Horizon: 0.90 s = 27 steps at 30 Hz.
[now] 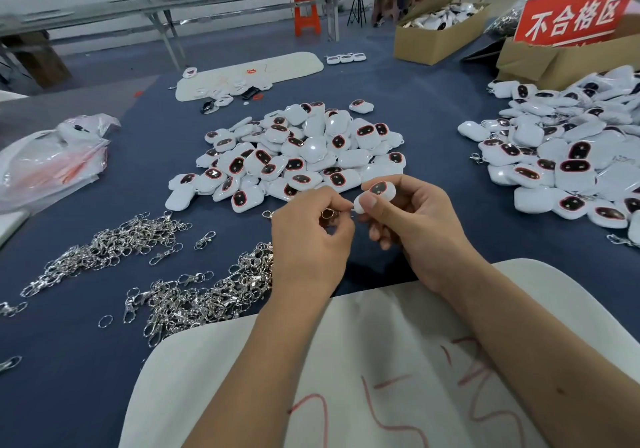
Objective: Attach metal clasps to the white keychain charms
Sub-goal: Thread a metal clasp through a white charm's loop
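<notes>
My right hand point(412, 219) pinches a white charm point(375, 194) with a dark red-rimmed oval window, thumb on its lower end. My left hand point(311, 236) holds a silver metal clasp point(327, 212) between its fingertips, right against the charm's lower left corner. A heap of loose white charms point(298, 156) lies just beyond my hands on the blue table. Silver clasps lie in two piles at the left, a near clasp pile point(207, 291) and a far clasp pile point(104, 246).
A second mound of charms point(568, 156) with clasps on some of them lies at the right. A plastic bag point(48, 160) sits at the left, cardboard boxes point(436, 35) and a red sign point(575, 14) at the back right, a white board point(381, 361) under my forearms.
</notes>
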{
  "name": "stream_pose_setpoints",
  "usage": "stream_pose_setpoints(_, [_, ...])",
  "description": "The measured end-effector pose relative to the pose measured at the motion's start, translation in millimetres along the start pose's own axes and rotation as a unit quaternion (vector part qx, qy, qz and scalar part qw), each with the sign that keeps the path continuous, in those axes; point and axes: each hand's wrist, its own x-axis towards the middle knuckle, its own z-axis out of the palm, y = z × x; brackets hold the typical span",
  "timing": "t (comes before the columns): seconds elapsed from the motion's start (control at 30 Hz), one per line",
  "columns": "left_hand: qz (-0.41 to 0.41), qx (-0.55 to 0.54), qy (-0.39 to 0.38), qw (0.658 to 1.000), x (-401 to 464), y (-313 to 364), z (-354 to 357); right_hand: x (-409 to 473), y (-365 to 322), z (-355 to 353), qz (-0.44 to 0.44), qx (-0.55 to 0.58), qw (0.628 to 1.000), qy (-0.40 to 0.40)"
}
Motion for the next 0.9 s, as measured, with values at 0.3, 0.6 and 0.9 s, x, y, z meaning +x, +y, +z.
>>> stream_pose_setpoints(0.3, [-0.145,-0.158,0.012,0.977,0.2,7.2,7.7,5.9,1.9,2.1,0.019,0.047,0.993,0.110])
stream_pose_setpoints(0.6, [-0.264,-0.258,-0.003,0.929,11.6,59.3,96.7,12.5,-17.1,-36.3,-0.057,0.016,0.931,0.359])
stream_pose_setpoints(0.9, [-0.201,-0.188,-0.018,0.961,13.8,77.9,115.2,6.5,-24.6,-45.3,-0.147,-0.018,0.907,0.394])
